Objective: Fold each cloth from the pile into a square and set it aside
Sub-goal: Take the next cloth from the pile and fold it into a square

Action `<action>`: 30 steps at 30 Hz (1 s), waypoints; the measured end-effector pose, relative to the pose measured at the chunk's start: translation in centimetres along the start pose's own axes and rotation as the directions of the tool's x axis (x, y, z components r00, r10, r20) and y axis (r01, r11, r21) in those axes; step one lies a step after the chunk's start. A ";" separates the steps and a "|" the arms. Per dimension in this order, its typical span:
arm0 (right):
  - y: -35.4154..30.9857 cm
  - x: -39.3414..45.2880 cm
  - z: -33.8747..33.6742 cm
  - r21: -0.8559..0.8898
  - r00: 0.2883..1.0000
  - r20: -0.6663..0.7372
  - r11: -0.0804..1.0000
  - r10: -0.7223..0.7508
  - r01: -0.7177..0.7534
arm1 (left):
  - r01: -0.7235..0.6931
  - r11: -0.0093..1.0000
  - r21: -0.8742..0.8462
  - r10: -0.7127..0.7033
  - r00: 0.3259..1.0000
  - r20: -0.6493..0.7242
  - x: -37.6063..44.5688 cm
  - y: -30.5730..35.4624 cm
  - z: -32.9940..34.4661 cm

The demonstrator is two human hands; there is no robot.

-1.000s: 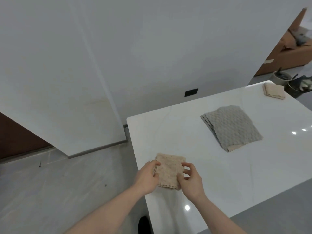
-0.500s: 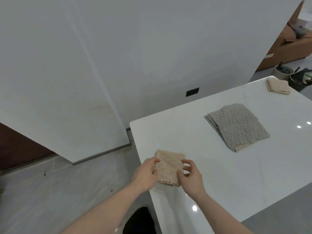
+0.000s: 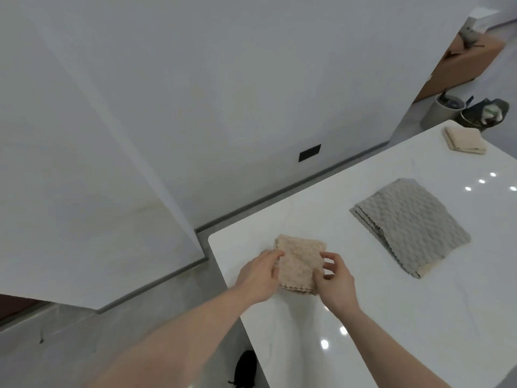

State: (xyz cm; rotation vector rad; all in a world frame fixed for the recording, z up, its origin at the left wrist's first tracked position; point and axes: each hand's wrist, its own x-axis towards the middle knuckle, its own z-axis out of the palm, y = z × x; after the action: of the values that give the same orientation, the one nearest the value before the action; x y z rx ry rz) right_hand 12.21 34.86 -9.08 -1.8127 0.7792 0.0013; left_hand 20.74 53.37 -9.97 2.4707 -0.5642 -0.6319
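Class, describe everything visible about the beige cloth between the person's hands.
The beige cloth is a small, nubbly, towel-like piece folded into a rough square of several layers, with scalloped edges showing along its near side. It lies flat near the corner of the white table. The left hand holds its left edge; the right hand pinches its right side.
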 end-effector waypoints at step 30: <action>7.3 18.2 2.8 -0.724 0.954 0.295 0.637 -0.061 0.265 | -0.174 0.907 0.384 0.032 0.937 0.348 19.3 -2.4 5.2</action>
State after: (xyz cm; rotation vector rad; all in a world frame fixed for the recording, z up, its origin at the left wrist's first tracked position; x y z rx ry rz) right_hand 23.74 26.79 -22.96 -2.6227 0.4380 0.5022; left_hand 34.12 43.56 -21.36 2.7059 -1.0513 -0.9861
